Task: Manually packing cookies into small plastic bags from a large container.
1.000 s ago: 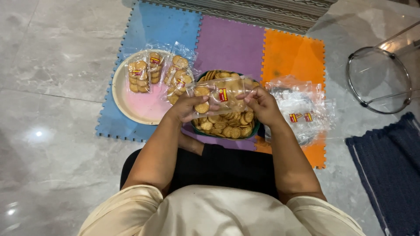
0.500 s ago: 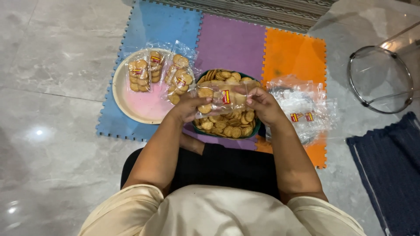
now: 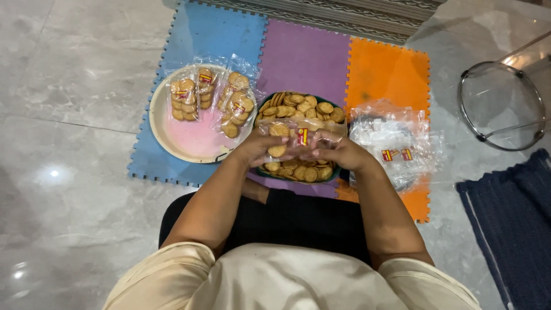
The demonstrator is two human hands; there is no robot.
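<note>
Two hands met at the centre of the frame, both closed on one clear plastic packet of biscuits (image 3: 299, 136). The left hand (image 3: 259, 148) pinched the packet's left end, where a few round biscuits showed through the film, and the right hand (image 3: 338, 152) gripped its right end, fingers curled in tight. The packet sat stretched between them, just above a dark green bowl (image 3: 336, 177) heaped with loose round biscuits (image 3: 301, 106). That bowl rested on a foam puzzle mat (image 3: 304, 57) of blue, purple and orange tiles, laid over a grey marble floor (image 3: 69, 69).

To the left of the bowl, touching its rim or very nearly, lay a round plate (image 3: 192, 140) with a pink middle and a cream edge; several sealed biscuit packets (image 3: 209, 97) rested across its upper half. Right of the bowl, on the orange tile, sat a loose heap of empty clear wrappers (image 3: 396, 143). At the right edge of the frame stood a round glass-topped stool (image 3: 499, 106), and below it a dark blue rug (image 3: 511, 229) covered the floor.
</note>
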